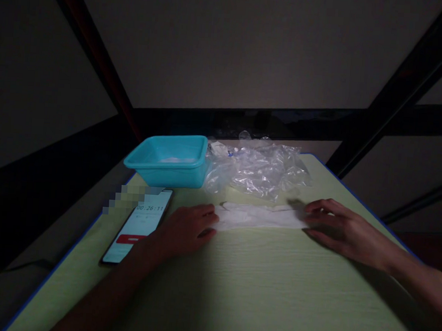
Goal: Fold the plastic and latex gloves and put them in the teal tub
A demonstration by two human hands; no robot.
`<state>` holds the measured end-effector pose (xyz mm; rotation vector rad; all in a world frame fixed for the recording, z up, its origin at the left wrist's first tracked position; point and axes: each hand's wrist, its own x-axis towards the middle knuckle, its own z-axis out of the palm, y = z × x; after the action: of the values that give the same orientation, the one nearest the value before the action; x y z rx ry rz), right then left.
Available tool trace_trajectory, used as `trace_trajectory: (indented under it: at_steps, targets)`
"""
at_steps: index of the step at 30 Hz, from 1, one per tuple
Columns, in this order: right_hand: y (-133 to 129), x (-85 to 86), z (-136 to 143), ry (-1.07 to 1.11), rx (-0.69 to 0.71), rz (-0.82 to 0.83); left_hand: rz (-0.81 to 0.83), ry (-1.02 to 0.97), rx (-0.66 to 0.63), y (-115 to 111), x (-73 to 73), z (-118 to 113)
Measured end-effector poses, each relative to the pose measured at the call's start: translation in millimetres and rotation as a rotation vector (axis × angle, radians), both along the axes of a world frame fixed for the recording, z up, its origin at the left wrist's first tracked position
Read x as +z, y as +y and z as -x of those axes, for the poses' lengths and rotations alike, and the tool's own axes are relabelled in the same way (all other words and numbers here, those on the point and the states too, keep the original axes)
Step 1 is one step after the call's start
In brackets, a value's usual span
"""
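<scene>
My left hand (190,228) and right hand (339,228), loosely spread, seem to straighten the strip (258,218); next needs even contact.

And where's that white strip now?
In the head view, the white strip lies across the middle of the table, nearer than the crumpled clear plastic, with the left hand at its left end and the right hand at its right.

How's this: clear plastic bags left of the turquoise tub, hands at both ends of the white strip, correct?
No: the head view shows clear plastic bags right of the turquoise tub. Left hand and right hand are at the ends of the white strip.
</scene>
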<state>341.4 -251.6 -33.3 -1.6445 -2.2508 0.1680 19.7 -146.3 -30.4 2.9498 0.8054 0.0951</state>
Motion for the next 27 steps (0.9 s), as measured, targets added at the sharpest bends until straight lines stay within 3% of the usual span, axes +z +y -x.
trace_trajectory:
  at_steps: [5,12,21,27]
  targets:
    - [1.0,-8.6,-10.1,-0.085,0.029,-0.128,-0.073,-0.115,-0.107,-6.0,-9.1,-7.7]
    - [0.5,-25.9,-19.9,0.015,0.006,-0.179,-0.077,-0.26,-0.305,-14.6,-23.3,-18.8]
    - [2.3,-32.3,-25.6,-0.037,-0.007,-0.288,0.061,-0.258,-0.226,-17.0,-23.9,-22.8]
    - [2.4,-23.6,-14.5,-0.105,0.003,-0.34,0.076,-0.296,-0.202,-19.2,-28.0,-24.1]
